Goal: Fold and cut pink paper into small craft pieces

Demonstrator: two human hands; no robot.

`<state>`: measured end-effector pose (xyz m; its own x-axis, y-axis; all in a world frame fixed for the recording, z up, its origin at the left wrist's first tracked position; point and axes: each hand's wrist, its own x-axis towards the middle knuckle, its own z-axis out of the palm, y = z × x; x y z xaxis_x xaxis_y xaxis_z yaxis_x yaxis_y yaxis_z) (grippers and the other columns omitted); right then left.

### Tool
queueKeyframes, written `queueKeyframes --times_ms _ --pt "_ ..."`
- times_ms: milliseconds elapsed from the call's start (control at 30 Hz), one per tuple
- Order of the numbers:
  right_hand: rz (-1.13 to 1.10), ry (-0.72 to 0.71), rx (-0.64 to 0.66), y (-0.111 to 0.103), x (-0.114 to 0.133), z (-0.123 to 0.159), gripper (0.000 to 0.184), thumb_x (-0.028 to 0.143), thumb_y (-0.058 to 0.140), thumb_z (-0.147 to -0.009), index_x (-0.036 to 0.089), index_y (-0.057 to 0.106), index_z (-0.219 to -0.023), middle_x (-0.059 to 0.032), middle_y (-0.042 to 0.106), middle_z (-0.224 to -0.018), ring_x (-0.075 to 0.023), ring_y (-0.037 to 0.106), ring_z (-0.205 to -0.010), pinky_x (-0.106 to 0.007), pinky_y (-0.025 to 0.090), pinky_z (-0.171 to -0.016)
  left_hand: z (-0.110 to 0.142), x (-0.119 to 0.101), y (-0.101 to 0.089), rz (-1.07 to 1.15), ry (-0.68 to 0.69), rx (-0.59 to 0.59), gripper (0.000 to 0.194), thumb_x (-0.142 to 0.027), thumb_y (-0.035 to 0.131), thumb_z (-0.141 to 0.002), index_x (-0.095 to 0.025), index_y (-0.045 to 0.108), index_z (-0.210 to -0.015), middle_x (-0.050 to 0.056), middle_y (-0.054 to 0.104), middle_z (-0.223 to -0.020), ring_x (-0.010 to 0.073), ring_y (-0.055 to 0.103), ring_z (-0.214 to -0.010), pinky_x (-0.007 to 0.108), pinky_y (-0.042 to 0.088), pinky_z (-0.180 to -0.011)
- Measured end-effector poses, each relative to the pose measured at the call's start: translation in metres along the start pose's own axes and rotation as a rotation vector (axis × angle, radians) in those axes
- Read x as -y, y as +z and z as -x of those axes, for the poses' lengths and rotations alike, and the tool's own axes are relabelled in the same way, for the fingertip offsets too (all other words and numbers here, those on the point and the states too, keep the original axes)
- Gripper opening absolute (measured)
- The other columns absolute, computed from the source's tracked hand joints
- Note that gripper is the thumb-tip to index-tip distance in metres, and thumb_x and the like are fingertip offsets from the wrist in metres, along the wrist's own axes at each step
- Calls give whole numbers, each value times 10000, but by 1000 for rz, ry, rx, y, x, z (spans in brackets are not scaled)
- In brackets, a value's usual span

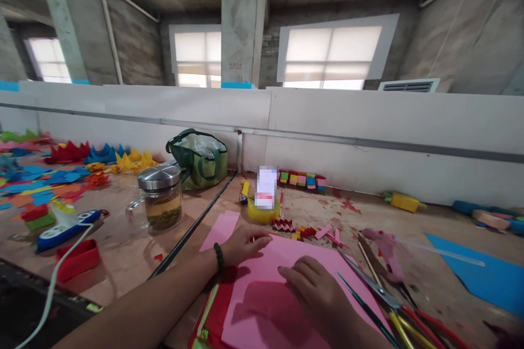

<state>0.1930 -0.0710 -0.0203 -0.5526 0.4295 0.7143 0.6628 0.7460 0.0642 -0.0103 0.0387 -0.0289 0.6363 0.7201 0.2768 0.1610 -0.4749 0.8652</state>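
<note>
A large pink paper sheet [245, 316] lies on a stack of red and other coloured paper [208, 311] at the table's front. My left hand [248, 244], with a dark green bead bracelet at the wrist, rests at the sheet's far left edge. Its fingers stretch to the right and hold nothing. My right hand [313, 289] lies over the middle of the sheet, fingers loosely bent and pointing left, with nothing seen in them. Beneath it falls a darker pink patch, probably shadow. Scissors [385, 294] and long tweezers [360, 305] lie right of this hand.
A pink glue gun [387, 253] and blue paper [478, 272] lie to the right. Behind the sheet, a phone [266, 188] stands by a yellow tape roll [262, 212]. A glass tea mug [161, 204], green bag [208, 163] and red paper ring [77, 259] are leftward.
</note>
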Motion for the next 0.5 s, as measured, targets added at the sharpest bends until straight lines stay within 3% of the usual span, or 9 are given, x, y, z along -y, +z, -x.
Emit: queueKeyframes --times_ms 100,267,400,500 --pt "7 -77 -47 -11 4 -5 206 131 455 -918 144 591 -1072 -63 658 -751 -176 564 -705 -315 487 -640 3 -7 3 148 -71 51 589 -630 403 -868 -118 648 -1022 82 618 -810 159 595 -633 253 496 -507" --pt "21 -125 -31 -26 13 -10 173 196 485 -932 198 627 -1030 -53 668 -747 -175 602 -723 -309 498 -673 10 -23 7 575 -232 340 625 -664 559 -777 -198 608 -1191 114 647 -996 173 645 -713 223 486 -516" --pt "58 -145 -35 -33 19 -15 192 253 449 -951 209 624 -1015 -54 686 -717 -188 624 -692 -319 514 -675 13 -27 13 592 -267 500 676 -613 671 -728 -271 556 -1301 81 639 -1056 118 587 -746 212 459 -631" --pt "87 -187 -87 -32 21 -18 266 248 379 -983 173 634 -969 -55 693 -709 -173 622 -672 -299 511 -660 14 -24 19 576 -258 542 808 -536 777 -657 -295 478 -1369 52 604 -1068 113 550 -827 229 428 -733"
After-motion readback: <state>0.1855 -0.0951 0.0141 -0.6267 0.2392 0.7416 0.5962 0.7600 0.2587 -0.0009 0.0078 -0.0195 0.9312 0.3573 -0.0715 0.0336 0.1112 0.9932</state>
